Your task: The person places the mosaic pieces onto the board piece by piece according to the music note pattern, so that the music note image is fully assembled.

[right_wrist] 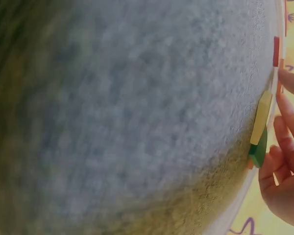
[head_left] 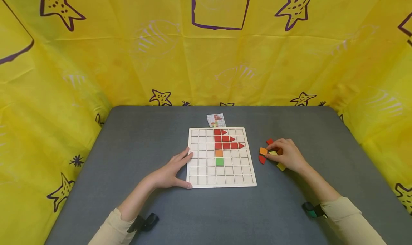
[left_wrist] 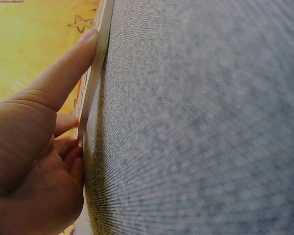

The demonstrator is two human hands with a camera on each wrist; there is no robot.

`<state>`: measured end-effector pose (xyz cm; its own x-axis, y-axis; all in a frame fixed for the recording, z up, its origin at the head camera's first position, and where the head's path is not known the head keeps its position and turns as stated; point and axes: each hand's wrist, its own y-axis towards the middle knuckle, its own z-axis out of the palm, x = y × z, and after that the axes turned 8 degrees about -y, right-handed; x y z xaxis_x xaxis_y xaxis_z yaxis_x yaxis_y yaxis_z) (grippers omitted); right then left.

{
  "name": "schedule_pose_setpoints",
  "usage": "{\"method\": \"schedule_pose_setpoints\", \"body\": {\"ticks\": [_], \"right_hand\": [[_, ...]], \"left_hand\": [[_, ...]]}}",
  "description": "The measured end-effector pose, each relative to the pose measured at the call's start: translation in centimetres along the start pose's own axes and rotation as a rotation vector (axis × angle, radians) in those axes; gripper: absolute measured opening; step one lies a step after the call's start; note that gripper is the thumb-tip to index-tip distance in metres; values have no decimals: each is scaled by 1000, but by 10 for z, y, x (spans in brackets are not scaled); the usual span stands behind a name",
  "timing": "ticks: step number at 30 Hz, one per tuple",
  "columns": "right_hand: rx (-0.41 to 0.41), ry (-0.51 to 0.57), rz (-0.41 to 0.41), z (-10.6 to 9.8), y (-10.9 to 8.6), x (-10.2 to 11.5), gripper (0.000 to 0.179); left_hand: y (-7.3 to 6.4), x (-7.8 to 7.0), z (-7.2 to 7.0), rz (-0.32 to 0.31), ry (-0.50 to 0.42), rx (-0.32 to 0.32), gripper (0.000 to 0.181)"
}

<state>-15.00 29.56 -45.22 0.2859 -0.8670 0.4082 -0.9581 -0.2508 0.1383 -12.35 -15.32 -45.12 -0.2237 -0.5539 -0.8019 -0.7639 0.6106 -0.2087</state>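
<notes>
A white gridded board (head_left: 202, 170) lies on the table with red squares and triangles (head_left: 226, 138) in its upper rows, an orange square (head_left: 219, 153) and a green square (head_left: 220, 161) below them. Fingers spread, my left hand (head_left: 170, 171) touches the board's left edge; the left wrist view has its thumb (left_wrist: 71, 71) against the rim. To the right of the board, my right hand (head_left: 288, 155) pinches an orange square tile (head_left: 263, 151) between thumb and finger. Around it lie a red quarter-round tile (head_left: 262, 160), another red tile (head_left: 269, 141) and yellow tiles (head_left: 281, 166), partly hidden.
A small printed pattern card (head_left: 216, 120) lies just behind the board's back edge. The grey table (head_left: 145, 130) is enclosed at the back and sides by a yellow patterned cloth (head_left: 206, 59). In the right wrist view a green tile (right_wrist: 258, 152) sits near the fingers.
</notes>
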Motion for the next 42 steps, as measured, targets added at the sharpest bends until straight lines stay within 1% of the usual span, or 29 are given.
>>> {"method": "schedule_pose_setpoints", "body": {"ticks": [4,9,12,16,21,26,28,34,39,42], "right_hand": [[-13,63,22,3,0,7,28],[9,156,53,11,2,24,28],[32,214,33,16,3,39,26],[79,252,-25,26,2,64,24],[133,251,-101,41,3,92,25],[135,196,-192,51,4,109,23],[140,169,-204,53,5,114,22],[142,107,-219,57,7,123,21],[114,108,-256,58,8,126,23],[112,115,-266,58,8,125,24]], "left_hand": [[0,0,0,-4,0,1,110],[0,1,0,-4,2,1,110],[1,1,0,-5,3,1,109],[1,0,0,-9,4,0,109],[1,-1,0,-10,6,-2,109],[0,-1,0,-8,4,-5,109],[0,-1,0,-6,5,-5,109],[1,0,1,-4,7,-5,109],[1,0,0,-1,10,-4,109],[1,1,0,0,8,-3,109]]}}
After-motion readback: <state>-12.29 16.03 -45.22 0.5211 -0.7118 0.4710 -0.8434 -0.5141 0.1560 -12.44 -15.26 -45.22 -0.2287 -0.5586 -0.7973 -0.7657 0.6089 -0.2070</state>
